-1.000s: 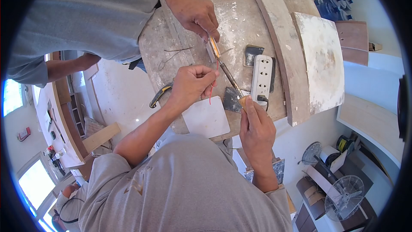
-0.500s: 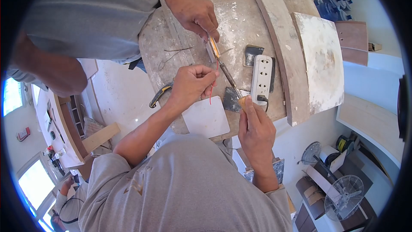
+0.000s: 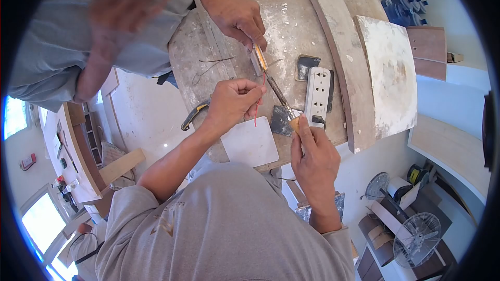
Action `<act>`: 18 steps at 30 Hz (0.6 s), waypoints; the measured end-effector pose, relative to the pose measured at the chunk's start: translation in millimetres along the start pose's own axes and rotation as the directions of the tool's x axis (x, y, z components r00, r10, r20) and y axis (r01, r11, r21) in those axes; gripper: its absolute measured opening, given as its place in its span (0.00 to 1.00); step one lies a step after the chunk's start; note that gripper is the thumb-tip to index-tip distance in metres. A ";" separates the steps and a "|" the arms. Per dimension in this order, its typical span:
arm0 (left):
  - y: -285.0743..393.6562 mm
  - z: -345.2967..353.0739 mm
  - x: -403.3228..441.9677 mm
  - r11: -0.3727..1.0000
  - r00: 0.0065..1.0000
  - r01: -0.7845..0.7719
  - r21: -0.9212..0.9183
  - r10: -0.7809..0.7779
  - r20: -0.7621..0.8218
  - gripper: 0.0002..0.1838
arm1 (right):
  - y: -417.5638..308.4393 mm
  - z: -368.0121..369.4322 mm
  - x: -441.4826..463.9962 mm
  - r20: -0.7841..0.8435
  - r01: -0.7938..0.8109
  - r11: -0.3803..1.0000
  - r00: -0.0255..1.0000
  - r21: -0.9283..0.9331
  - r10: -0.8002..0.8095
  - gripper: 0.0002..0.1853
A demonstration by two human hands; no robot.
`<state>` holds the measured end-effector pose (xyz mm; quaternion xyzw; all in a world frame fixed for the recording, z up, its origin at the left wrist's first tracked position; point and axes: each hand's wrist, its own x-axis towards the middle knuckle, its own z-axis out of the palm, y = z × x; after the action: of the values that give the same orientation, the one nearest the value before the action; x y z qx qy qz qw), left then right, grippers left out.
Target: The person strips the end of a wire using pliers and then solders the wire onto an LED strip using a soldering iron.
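My right hand (image 3: 315, 162) grips the wooden handle of a soldering iron (image 3: 279, 95), whose shaft points up and left. Its tip meets the end of a yellow-edged LED strip (image 3: 259, 57); exact contact is too small to tell. Between the pinched thumb and finger of my left hand (image 3: 235, 103) is a thin red wire (image 3: 257, 112); one end hangs below the fingers, the other runs up to the strip end. A co-worker's hand (image 3: 240, 18) holds the strip down on the worktable from above.
A white power strip (image 3: 317, 93) with a black plug lies beside the iron. Near my left forearm are a yellow-black utility knife (image 3: 196, 114) and a white square plate (image 3: 251, 142). Long curved boards (image 3: 341, 62) line the table's right side. A fan (image 3: 416, 239) stands lower right.
The co-worker's other hand has swung up, blurred, in front of their shirt. My right hand has shifted very slightly right and down. My left hand stays put.
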<state>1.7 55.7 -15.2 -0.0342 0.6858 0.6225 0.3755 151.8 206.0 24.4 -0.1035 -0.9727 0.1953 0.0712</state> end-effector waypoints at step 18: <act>-1.6 -0.9 0.5 1.000 1.000 -0.003 -0.002 0.003 -0.010 0.11 | 5.2 6.6 -3.1 -0.079 0.004 0.997 0.997 -0.074 -0.010 0.28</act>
<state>1.8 54.7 -16.9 -0.0367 0.6873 0.6235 0.3709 154.4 207.5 16.0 -0.1103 -0.9760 0.1550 0.1064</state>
